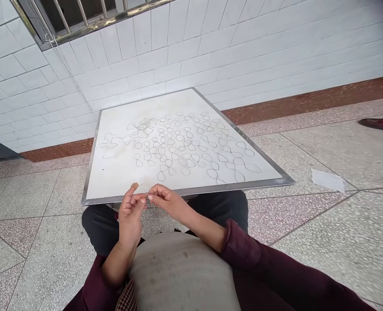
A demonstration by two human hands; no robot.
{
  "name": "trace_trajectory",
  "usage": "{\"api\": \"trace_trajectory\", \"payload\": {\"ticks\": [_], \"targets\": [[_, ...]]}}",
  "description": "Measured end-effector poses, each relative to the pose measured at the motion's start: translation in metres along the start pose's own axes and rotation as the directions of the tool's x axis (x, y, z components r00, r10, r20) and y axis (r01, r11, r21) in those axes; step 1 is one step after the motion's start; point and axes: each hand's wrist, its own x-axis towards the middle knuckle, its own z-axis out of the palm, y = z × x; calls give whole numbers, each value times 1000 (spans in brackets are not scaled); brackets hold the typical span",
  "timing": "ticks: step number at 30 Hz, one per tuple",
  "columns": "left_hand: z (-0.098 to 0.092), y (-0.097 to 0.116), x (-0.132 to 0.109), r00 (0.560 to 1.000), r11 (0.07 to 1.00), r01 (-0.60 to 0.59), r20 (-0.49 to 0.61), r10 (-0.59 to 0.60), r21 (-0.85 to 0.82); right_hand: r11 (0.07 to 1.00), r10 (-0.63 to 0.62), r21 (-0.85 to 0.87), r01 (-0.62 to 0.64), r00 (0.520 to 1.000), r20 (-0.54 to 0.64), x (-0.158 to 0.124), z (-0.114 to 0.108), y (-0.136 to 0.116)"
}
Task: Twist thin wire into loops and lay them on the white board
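Observation:
A thin wire (143,185), bent into a loop, is pinched at the near edge of the white table. My left hand (130,212) grips it between thumb and fingers; one raised fingertip wears a tan wrap (135,185). From the right, my right hand (169,203) closes thumb and forefinger on the same wire, close against the left fingers. Its thin ends hang below the fingertips. On the table lie several wire figure-eights (186,134) in loose rows. Behind them is a tangled heap of wire pieces (144,125).
The white table (116,181) has a metal rim and stands over my knees. Bent wires (109,144) lie at its left. Beyond are a tiled wall (185,60) and barred window (81,13). White paper (327,180) and a dark red shoe (381,124) are on the floor at right.

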Motion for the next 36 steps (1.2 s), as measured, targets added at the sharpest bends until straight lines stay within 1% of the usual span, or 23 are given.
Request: {"api": "trace_trajectory", "payload": {"ticks": [4,7,11,17,21,27,32,36], "targets": [[-1,0,2,999,1000,12,-45,-13,-3,1000,-15,3,15,1000,-6,-1,0,-2],[0,-1,2,998,1000,1,-60,-2,-11,999,-32,20,31,999,18,-2,1,-3],[0,-1,2,997,1000,-17,-77,15,-19,998,-21,64,18,999,48,-3,3,-4],[-1,2,-1,997,996,-62,-41,65,69,997,-6,76,5,1000,11,-2,3,-2],[-2,5,-3,994,989,-83,-64,92,125,999,-4,39,4,1000,-16,-1,2,-1],[0,3,-2,991,992,-70,-106,81,105,999,19,39,-19,1000,4,-2,2,0],[1,4,-2,996,996,-41,-78,48,84,996,31,88,-35,998,51,-4,4,2],[1,6,-2,998,992,-25,-63,33,121,995,16,96,-22,998,65,-4,5,3]]}}
